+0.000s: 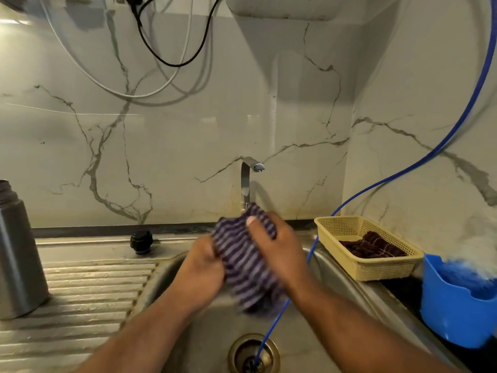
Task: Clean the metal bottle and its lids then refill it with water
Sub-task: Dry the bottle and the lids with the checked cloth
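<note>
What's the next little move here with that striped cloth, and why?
Probably the left hand reaches for the black lid to wipe it: it and the right hand grip the striped cloth over the sink, while lid and metal bottle stand untouched.

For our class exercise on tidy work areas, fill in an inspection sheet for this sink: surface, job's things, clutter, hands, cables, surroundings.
Surface: stainless steel sink, ribbed drainboard on its left, stained near the basin edge.
Job's things: grey metal bottle upright on the drainboard, far left; round black lid on the back ledge, apart from it.
Clutter: yellow plastic basket holding a dark red cloth, right of the basin; blue plastic tub beside it.
Hands: left hand and right hand both grip a purple striped cloth over the basin.
Cables: thin blue tube runs into the drain; black cable and white cables hang on the marble-pattern wall.
Surroundings: metal tap, no water seen running.
</note>
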Motion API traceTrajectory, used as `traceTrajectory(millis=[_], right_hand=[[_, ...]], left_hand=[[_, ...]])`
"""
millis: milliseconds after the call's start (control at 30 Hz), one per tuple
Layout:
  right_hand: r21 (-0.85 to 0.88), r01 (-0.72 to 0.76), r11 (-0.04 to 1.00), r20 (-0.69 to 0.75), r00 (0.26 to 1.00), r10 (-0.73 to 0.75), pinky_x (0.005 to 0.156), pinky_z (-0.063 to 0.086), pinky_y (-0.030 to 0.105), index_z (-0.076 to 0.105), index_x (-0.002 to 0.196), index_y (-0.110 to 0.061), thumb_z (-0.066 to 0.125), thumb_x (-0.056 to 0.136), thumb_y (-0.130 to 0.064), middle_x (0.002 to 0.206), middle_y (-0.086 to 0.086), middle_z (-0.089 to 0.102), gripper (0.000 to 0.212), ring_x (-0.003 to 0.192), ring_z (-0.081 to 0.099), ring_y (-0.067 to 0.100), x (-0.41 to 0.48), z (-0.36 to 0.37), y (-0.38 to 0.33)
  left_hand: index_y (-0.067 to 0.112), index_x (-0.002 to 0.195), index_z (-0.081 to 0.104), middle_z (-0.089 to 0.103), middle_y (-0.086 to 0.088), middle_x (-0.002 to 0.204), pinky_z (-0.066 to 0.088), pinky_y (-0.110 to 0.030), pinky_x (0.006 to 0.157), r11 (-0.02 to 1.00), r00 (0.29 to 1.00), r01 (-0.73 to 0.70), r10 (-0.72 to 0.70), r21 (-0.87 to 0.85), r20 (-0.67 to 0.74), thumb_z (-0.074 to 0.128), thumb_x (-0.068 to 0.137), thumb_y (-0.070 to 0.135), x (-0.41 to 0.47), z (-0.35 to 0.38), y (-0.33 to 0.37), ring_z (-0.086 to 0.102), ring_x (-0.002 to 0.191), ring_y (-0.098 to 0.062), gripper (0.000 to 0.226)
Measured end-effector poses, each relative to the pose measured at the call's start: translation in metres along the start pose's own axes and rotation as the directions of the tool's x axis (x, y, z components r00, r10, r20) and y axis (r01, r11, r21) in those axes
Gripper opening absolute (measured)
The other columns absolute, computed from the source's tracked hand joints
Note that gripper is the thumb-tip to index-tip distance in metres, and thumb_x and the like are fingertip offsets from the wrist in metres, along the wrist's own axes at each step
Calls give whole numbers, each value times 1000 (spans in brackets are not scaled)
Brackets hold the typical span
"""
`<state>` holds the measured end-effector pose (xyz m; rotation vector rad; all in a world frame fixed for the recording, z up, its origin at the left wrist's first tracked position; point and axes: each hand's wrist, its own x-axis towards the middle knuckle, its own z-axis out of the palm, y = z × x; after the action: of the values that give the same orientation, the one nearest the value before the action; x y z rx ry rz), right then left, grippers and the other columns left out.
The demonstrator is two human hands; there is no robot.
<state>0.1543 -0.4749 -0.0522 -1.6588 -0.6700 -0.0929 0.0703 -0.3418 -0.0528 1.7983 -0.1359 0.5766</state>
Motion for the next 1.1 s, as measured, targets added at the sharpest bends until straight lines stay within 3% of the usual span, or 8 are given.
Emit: traceTrajectory(millis=[167,300,400,500,600,767,933,1100], right_hand=[[-361,579,731,-15,780,-626,86,46,12,61,123,-22,59,94,-45,112,-8,61,37,103,59,2,5,-1,9],[274,77,959,-103,993,-50,84,53,29,69,96,-20,53,99,-46,92,-3,73,31,89,69,9,9,10,1],[568,-410,713,220,911,348,81,48,37,77,86,-15,54,88,-59,94,9,70,49,90,64,26,11,3,1],[692,-359,627,141,918,371,71,54,33,75,85,-14,49,96,-59,80,3,72,53,76,69,18,10,2,7],[211,63,975,-231,973,-13,88,57,43,64,104,-28,39,94,-73,97,-8,71,52,93,68,11,3,10,14],[-388,608,693,-71,729,-681,85,47,17,61,123,-13,47,97,-45,111,-1,60,44,100,59,9,9,0,17],[201,222,954,-218,960,-177,78,52,27,64,94,-29,43,103,-51,89,-9,69,32,88,67,10,10,8,4],[774,-278,569,91,938,335,68,57,27,67,105,-3,58,96,-49,89,8,75,48,80,73,17,16,0,9]], left_hand=[[12,112,73,78,-9,105,60,-25,72,895,984,176,-148,-410,98,53,98,14,-2,3,18,75,96,-19,25],[20,111,70,76,6,101,54,-18,79,991,995,-87,82,100,57,47,104,7,2,2,12,71,95,-7,27],[17,120,67,74,5,111,53,-21,90,970,982,-167,147,176,120,48,105,12,4,-2,7,68,107,-8,24],[18,116,70,74,-3,115,51,-33,97,999,996,-42,44,-29,73,45,106,22,0,8,4,67,112,-15,27],[15,112,75,76,-12,109,58,-38,84,863,974,212,-223,-458,29,47,101,18,-4,20,6,73,102,-23,30],[9,98,81,76,-15,109,63,-35,73,728,964,248,-253,-639,86,57,89,19,-5,21,17,75,99,-25,27],[14,123,68,77,-8,112,58,-30,80,852,977,206,-206,-482,53,41,106,13,1,16,15,74,104,-19,32],[14,122,66,75,-7,115,50,-31,98,908,995,99,-87,-407,47,44,100,29,3,13,7,67,115,-18,35]])
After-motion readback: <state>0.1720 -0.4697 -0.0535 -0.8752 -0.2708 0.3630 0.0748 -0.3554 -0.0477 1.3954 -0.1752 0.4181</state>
